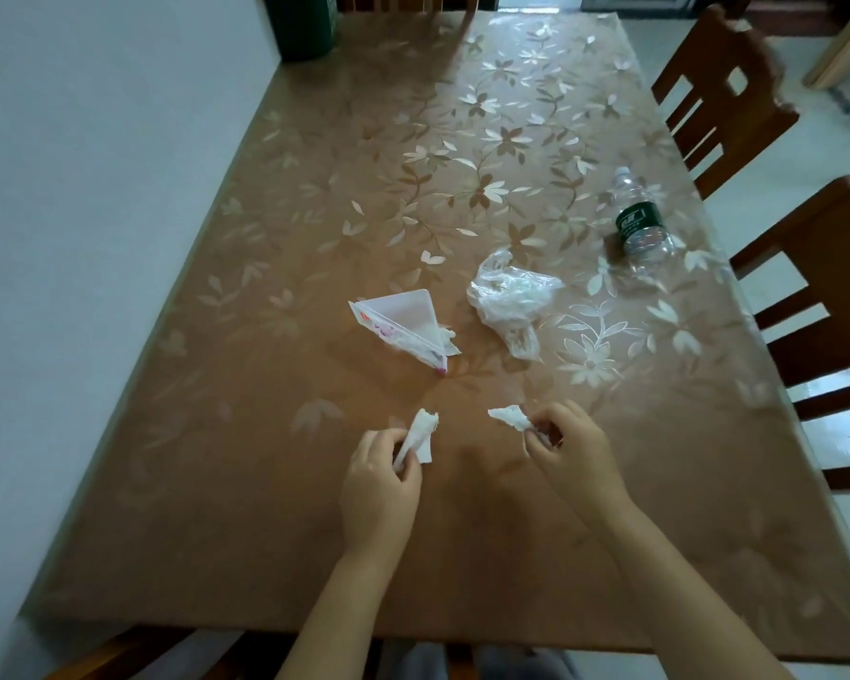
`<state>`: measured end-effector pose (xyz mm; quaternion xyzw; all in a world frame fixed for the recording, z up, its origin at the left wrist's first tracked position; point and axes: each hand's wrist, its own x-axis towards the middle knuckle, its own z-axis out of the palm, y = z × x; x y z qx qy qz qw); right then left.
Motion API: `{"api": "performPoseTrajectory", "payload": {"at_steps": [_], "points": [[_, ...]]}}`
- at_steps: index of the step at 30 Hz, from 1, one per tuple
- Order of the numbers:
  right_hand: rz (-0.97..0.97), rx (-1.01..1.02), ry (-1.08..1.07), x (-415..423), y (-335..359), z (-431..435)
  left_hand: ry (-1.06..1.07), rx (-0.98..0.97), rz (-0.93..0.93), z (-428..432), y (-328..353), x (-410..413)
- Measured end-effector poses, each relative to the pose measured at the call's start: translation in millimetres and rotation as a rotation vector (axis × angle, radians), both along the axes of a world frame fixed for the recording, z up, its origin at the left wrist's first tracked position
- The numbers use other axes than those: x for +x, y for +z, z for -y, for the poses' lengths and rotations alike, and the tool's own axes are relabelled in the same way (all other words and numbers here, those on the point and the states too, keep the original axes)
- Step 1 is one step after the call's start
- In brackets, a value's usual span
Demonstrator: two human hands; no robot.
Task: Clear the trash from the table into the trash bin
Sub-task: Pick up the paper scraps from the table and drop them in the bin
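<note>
From above the seat, the tabletop [266, 507] is a long brown slab under a glossy clear cover printed with pale leaves and flowers, running away toward the far wall. The left hand [381, 488] has its grip pinched on a scrap of white tissue [420, 434], soft and crumpled, which stands up out of the fingers with its long side pointing away and a little to the right. The right hand [572, 446] is closed in the same way round a second tissue scrap [509, 417], whose ragged end sticks out to the left toward the other hand; how much of either scrap is tucked inside the fists cannot be seen. Beyond the hands, near the middle of the tabletop, lies a flat triangular packet [403, 326] of stiff clear plastic with pink print on its edge, its sharpest corner pointing toward the near right. Just to its right sits a crumpled thin plastic bag [511, 296], see-through and wrinkled. Farther right, near the edge, a clear plastic bottle [641, 223] with a dark green label lies on its side, cap end pointing away. At the far left corner a dark green bin [305, 27] is cut off by the top of the frame. Two brown wooden chairs [727, 100] stand along the right side, and both forearms run out of the bottom.
</note>
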<state>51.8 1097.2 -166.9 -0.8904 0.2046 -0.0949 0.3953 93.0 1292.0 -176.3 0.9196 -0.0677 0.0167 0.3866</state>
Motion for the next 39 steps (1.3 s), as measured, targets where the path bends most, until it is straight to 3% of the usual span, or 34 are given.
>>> {"api": "performPoseTrajectory", "payload": {"at_steps": [7, 16, 24, 31, 39], "points": [[-0.018, -0.027, -0.107, -65, 5, 19, -0.281, -0.034, 0.007, 38, 18, -43], [0.098, -0.037, -0.332, -164, 36, 91, -0.558, -0.044, 0.095, 119, 50, -101], [0.179, -0.166, -0.562, -308, 64, 198, -0.804, -0.096, 0.076, 249, 76, -201], [0.167, -0.257, -0.842, -458, 68, 291, -1.056, -0.121, 0.166, 385, 79, -301], [0.116, -0.203, -1.057, -551, 55, 347, -1.239, -0.138, 0.13, 489, 69, -376]]}}
